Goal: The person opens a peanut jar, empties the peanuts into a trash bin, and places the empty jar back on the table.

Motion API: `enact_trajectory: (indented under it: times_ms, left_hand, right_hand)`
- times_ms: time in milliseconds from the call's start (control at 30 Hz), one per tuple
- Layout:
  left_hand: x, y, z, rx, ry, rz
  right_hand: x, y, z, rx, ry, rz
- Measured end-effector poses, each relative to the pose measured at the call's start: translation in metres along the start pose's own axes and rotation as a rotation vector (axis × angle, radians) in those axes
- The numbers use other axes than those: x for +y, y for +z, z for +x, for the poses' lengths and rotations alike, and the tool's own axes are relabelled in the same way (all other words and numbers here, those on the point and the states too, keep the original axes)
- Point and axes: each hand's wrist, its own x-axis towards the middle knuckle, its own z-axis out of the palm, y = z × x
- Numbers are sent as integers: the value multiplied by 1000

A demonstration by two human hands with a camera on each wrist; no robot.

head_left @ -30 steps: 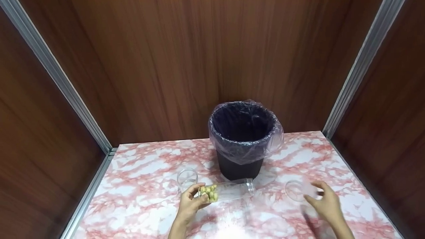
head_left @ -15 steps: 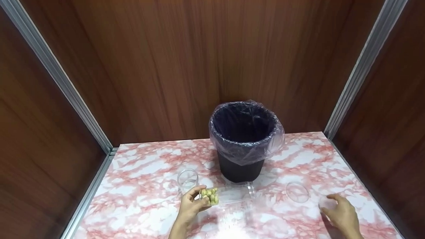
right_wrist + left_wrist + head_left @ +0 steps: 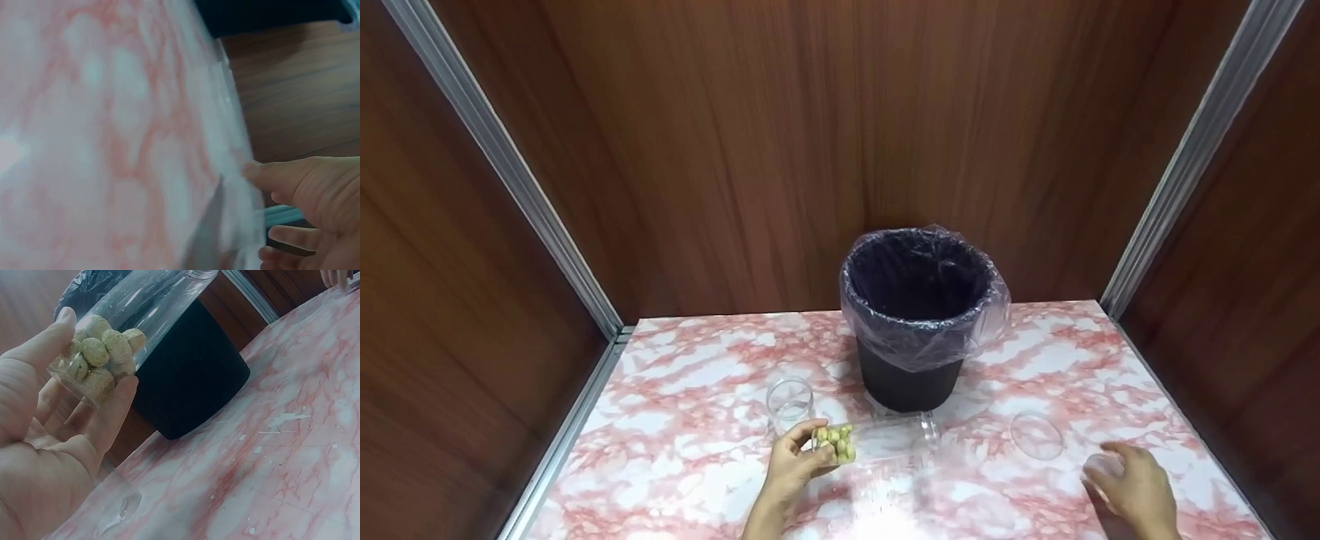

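Note:
In my left hand (image 3: 793, 463) I grip the base end of a clear plastic jar (image 3: 889, 437), tilted on its side above the table, mouth to the right. Several pale yellow-green rounded pieces (image 3: 104, 354), like coated nuts, are gathered at its base by my fingers. Toward the right side of the table, my right hand (image 3: 1136, 484) has its thumb and fingers around a small clear round piece (image 3: 1102, 471) that looks like a lid. The right wrist view is blurred, so its contact is hard to make out. A clear round ring or shallow dish (image 3: 1036, 435) lies beside that hand.
Behind the jar stands a black bin (image 3: 911, 375) with a translucent purple liner (image 3: 997, 315) over its rim. A clear cup (image 3: 790, 399) sits left of it. Wooden panels (image 3: 735, 165) enclose the marbled red-and-white table (image 3: 690, 420) at the back and sides.
My right hand has moved right and down toward the table with the clear piece, then stayed nearly still. My left hand and the jar have barely moved. The head view has shifted slightly.

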Motion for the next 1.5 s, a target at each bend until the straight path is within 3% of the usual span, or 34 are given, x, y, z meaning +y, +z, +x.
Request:
enact_trajectory:
  times_ms: [200, 367, 600, 733, 933, 1133, 1300, 1500]
  left_hand:
    - [2, 0, -1, -17, 1, 9]
    - [2, -2, -6, 1, -7, 12]
    - [1, -2, -11, 39, -6, 2]
    - [2, 0, -13, 29, -13, -1]
    - [0, -1, -16, 4, -4, -1]
    - [9, -2, -16, 40, 9, -11]
    - [38, 9, -10, 94, 65, -31]
    - [90, 39, 4, 184, 169, -35]
  right_hand:
    - [-72, -9, 25, 298, -181, 167]
    - [-143, -9, 57, 411, -365, 331]
    - [-205, -6, 97, 484, -583, 246]
    - [-215, 1, 108, 469, -609, 216]
    - [-216, 14, 115, 493, -607, 294]
    - [-219, 23, 120, 548, -615, 333]
    - [-221, 26, 119, 581, -616, 326]
    - [-218, 26, 116, 627, -605, 296]
